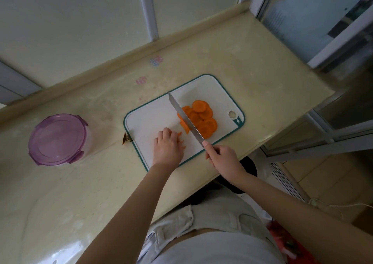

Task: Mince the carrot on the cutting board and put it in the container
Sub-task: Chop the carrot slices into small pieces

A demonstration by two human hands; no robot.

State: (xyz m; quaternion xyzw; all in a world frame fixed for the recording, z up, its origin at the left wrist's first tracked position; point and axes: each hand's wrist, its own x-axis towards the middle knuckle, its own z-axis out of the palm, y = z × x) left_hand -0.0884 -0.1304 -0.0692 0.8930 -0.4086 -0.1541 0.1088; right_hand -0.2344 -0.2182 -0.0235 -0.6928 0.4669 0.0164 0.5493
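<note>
- Surface: pale yellow stone-look countertop point(252, 66) with a raised lip along its back edge; glossy, faintly mottled; two small pastel stickers point(156, 60) on it near the lip.
- Room: white panelled wall point(90, 21) behind the counter; a glazed white window frame point(333, 41) at the counter's right end; beige tiled floor point(333, 175) below on the right, with a white cable point(343, 205) lying on it.
- Cutting board point(153, 118): white with a teal rim, set at a slant near the front edge of the counter; its hanging hole is at the right end.
- Carrot slices point(201, 112): orange rounds, overlapping in a heap on the right half of the board.
- Carrot strips point(180, 134): a few thin pieces near the board's middle, at the left fingertips, apart from the heap.
- Left hand point(167, 148): knuckles up on the board, fingers curled down and holding the strips in place; fingertips hidden.
- Right hand point(224, 158): wrapped round the handle of the knife point(185, 118), forefinger along the spine; blade crosses the left edge of the heap, tip pointing away from the person.
- Container point(57, 139): round, with a translucent purple clip lid on; stands on the counter well left of the board.
- Brown scrap point(126, 138): small, at the board's left rim; what it is cannot be told.
</note>
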